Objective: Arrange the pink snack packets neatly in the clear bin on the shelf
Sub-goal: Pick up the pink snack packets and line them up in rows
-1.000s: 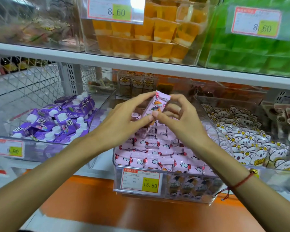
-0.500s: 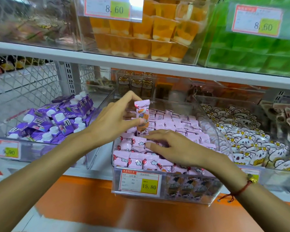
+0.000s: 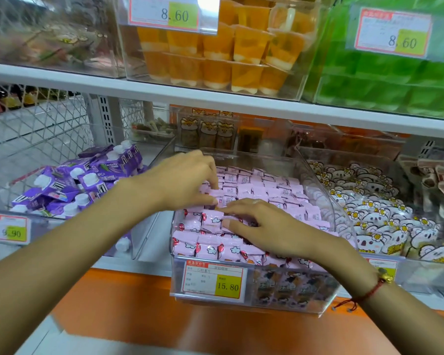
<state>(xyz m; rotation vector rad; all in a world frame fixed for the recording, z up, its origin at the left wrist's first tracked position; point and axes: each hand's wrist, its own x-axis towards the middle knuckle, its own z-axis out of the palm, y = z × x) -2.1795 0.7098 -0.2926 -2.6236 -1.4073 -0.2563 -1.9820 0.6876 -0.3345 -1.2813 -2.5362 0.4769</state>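
Both hands, left hand (image 3: 182,180) and right hand (image 3: 262,226), press spread fingers on pink packets (image 3: 256,185); hard pushing could buckle rows toward the clear bin (image 3: 318,180) front edge

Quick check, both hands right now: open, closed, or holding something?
Left hand: fingers curled onto the pink snack packets; grip cannot be told.
Right hand: open, resting flat on the packets.

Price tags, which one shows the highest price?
The tag reading 15.80, on the front of the clear bin holding the pink snack packets. The two tags on the upper shelf read 8.60, and the far-left one reads 9.90.
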